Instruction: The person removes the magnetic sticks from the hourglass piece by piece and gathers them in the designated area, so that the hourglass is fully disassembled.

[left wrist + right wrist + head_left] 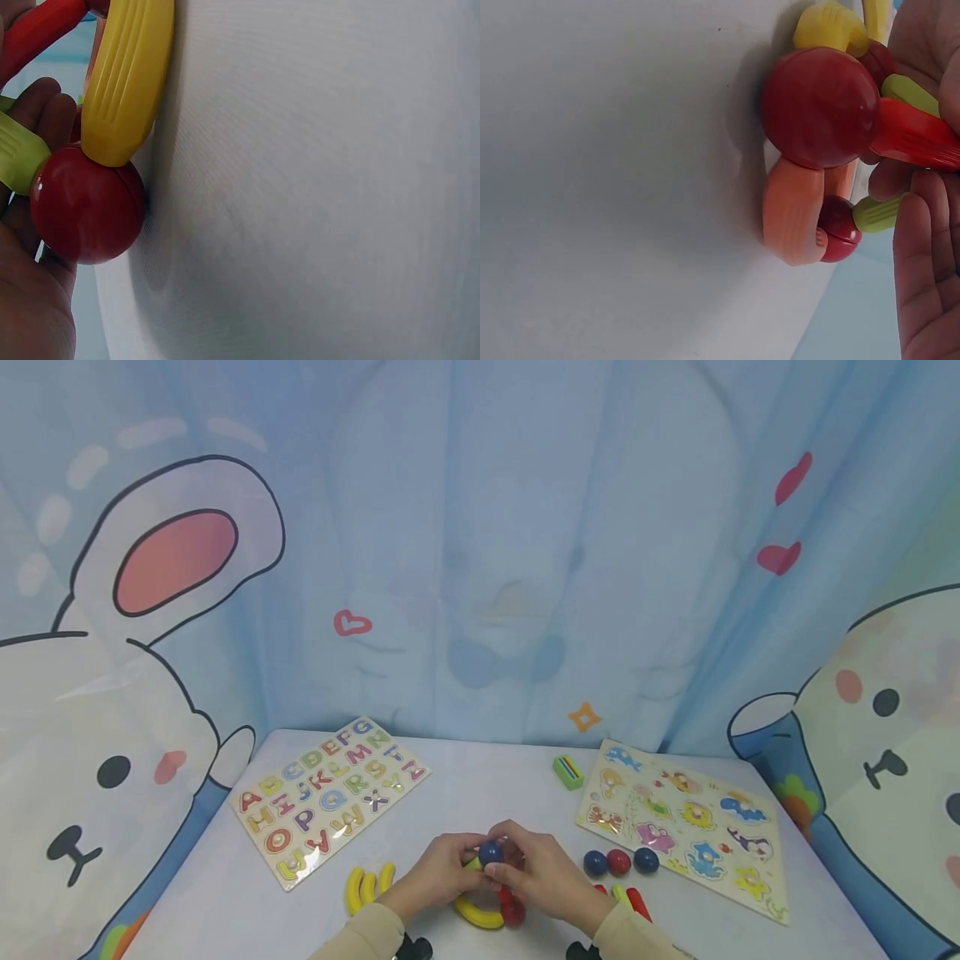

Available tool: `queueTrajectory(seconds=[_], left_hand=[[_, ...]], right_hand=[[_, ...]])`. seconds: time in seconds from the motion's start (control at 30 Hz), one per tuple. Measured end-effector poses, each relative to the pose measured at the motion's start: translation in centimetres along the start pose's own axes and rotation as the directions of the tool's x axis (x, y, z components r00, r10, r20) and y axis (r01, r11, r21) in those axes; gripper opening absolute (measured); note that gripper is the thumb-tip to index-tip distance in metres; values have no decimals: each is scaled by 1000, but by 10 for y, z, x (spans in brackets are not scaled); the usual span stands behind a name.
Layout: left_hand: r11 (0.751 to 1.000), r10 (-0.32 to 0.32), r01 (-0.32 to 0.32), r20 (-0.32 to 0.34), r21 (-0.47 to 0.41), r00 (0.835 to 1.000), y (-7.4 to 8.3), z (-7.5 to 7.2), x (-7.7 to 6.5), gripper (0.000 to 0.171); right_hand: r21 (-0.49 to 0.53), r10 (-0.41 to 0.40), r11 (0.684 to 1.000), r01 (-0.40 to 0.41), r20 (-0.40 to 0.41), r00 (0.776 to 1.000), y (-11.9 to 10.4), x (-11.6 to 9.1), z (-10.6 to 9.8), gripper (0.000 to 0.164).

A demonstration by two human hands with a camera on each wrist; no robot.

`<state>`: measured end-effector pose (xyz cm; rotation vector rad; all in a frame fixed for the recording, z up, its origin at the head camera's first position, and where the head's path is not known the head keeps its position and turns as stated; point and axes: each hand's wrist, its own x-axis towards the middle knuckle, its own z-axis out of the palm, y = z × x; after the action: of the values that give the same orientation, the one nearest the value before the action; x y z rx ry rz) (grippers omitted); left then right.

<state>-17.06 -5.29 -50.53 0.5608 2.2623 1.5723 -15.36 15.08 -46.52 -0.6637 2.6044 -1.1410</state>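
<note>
- Blue ball (491, 852): held above the table (480, 793), near its front, between both hands, at the top of an assembly of balls and rods.
- Right hand (551, 881): thumb and index finger pinch the blue ball.
- Left hand (438, 877): thumb and index finger pinch a light green rod (472, 864) beside the blue ball; the lower fingers are partly hidden.
- Assembly base: a yellow curved piece (480, 916) joins a near red ball (512, 912) to a second red ball (88, 202), shown in the left wrist view. A red rod (919, 135) and a salmon curved piece (791, 214) meet the near red ball; the salmon piece leads to a third red ball (838, 229).
- Left of the hands: spare yellow curved pieces (367, 887) lie side by side; beyond them is an alphabet board (330, 802).
- Right of the hands: a row of loose balls (618, 862), blue, red, blue, with loose rods (637, 903) nearer the person, partly behind the sleeve.
- Far right: an animal board (682, 827), with a striped green block (568, 772) near its upper left corner.
- Background: a blue printed curtain (517, 527).
</note>
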Motion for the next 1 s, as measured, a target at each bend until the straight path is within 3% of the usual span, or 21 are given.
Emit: queueTrajectory(seconds=[0.37,0.6,0.87,0.93,1.0], left_hand=[[1000,-30,30,-20,5,999,1,0,-1,48],[999,-35,35,-33,6,999,2,0,-3,48],[997,-72,72,-33,-11,997,3,1,-3,46],[996,-93,92,-39,-13,995,4,2,-3,45],[994,-109,108,-47,-17,993,5,2,-3,45]], right_hand=[[224,52,973,-60,41,998,7,-2,-1,32],[290,44,956,-45,9,999,9,-3,-8,34],[536,132,837,-110,-4,991,27,-6,-39,43],[557,186,818,-142,-22,982,37,-6,-49,43],[525,255,830,-189,-56,965,46,-8,-59,45]])
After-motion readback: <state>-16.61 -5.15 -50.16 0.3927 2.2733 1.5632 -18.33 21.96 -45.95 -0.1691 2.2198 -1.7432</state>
